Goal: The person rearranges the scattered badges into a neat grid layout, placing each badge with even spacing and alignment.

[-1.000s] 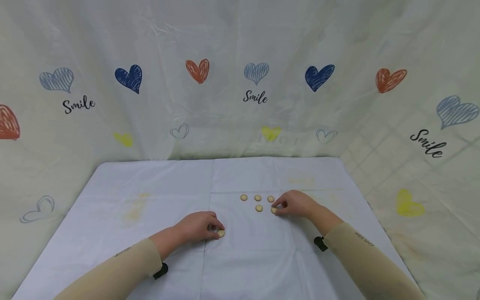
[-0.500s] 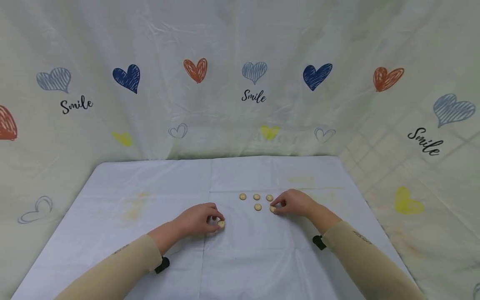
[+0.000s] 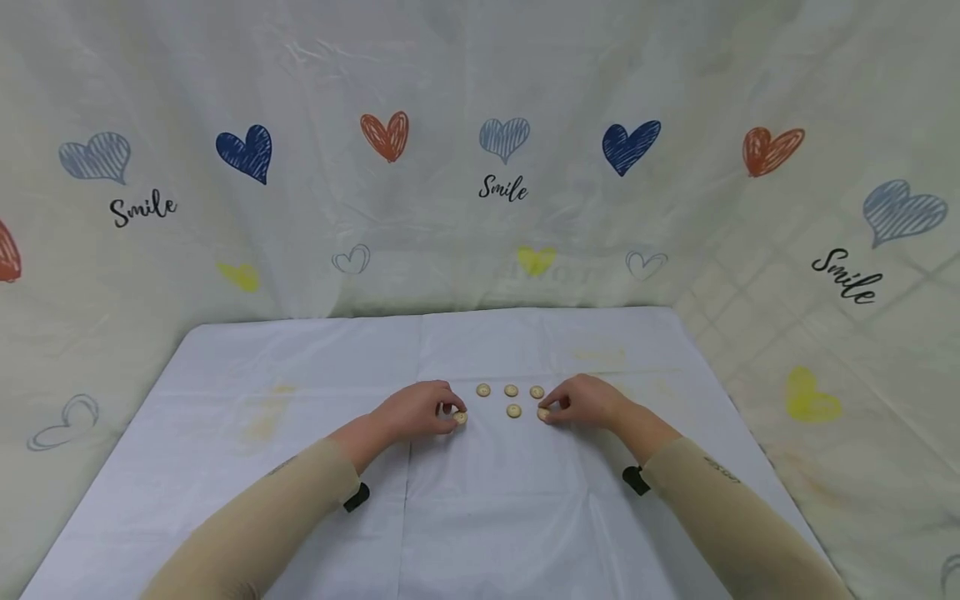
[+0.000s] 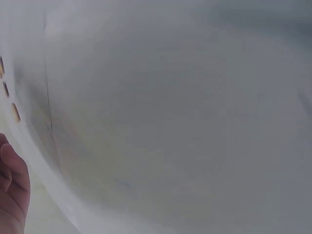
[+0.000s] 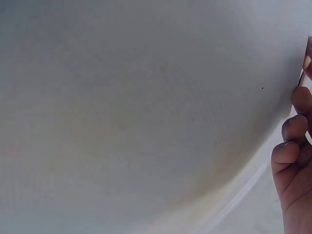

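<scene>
Small round tan buttons lie on a white tablecloth (image 3: 300, 367) in the head view. Three form a row: one button (image 3: 483, 390), a second (image 3: 511, 390), a third (image 3: 537, 392). Below the row sits a fourth button (image 3: 513, 411). My left hand (image 3: 450, 414) pinches a button (image 3: 460, 417) just left of the group, low on the cloth. My right hand (image 3: 550, 411) pinches another button (image 3: 543, 413) at the right end of the lower row. The left wrist view shows blurred cloth and part of my hand (image 4: 12, 190). In the right wrist view my curled fingers (image 5: 292, 146) show at the right edge.
A cream backdrop (image 3: 502, 187) printed with hearts and "Smile" hangs behind and beside the table. Faint yellowish stains (image 3: 262, 421) mark the cloth at the left. Both tan sleeves (image 3: 255, 533) reach in from the near edge.
My left hand has slid its button forward and to the right, from near the centre fold up beside the group. The right hand has stayed on its button.
</scene>
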Motion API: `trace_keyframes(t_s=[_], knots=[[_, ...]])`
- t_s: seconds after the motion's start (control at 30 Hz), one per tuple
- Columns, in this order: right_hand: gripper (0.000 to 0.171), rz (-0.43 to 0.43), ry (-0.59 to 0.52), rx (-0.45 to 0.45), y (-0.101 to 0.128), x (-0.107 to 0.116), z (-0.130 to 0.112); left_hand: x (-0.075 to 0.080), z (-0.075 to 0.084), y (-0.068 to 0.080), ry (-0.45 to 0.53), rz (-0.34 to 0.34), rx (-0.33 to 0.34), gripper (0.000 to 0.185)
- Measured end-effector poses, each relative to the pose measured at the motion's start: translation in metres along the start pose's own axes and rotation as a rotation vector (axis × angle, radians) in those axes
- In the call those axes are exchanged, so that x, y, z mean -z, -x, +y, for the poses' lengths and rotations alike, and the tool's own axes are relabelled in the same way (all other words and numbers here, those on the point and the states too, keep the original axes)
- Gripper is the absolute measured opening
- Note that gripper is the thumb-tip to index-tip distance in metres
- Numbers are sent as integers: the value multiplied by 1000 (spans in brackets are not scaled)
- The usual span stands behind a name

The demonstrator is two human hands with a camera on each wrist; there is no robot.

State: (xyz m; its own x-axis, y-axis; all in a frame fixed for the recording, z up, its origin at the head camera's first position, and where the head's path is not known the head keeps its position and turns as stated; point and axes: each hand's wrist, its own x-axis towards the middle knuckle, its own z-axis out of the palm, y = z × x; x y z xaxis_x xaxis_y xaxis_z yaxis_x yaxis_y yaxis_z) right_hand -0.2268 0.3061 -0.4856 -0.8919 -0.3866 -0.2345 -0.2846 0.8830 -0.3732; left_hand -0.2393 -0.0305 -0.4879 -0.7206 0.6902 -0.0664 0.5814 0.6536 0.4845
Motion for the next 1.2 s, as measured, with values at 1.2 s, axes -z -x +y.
trace_keyframes(t_s=[1.2], knots=[[28,24,-14,27,1,-1,-3,-11,4,-31,59,-49,151,31]])
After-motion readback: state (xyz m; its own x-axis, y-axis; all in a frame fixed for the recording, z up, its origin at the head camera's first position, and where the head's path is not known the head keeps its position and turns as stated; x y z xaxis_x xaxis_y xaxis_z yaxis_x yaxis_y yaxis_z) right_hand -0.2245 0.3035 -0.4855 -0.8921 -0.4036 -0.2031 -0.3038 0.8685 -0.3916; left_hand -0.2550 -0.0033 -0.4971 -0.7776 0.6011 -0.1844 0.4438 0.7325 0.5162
